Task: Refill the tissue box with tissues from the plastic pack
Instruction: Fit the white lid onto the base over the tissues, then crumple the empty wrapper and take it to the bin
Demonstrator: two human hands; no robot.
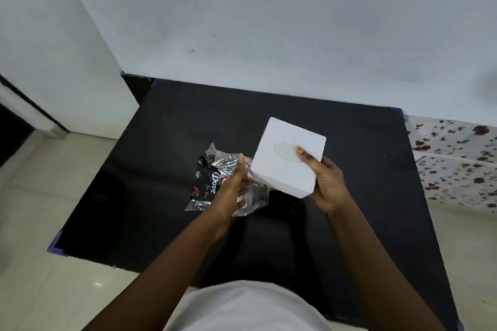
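White tissue box, cube-shaped, held up off the black mat between both hands, tilted so the oval slot on its top faces the camera. Right hand wrapped round the box's right side, thumb laid across the top with its tip at the edge of the slot, probably to steady the box and feel the opening. Left hand closed on the box's lower left corner, propping it from the other side. No tissue showing through the slot; whether the box is empty or already filled, impossible to tell. Plastic pack, crumpled clear wrapper with a dark printed label, lying on the mat just behind and under the left hand, kept near for reaching. Pale tiled floor around the mat; white wall beyond.
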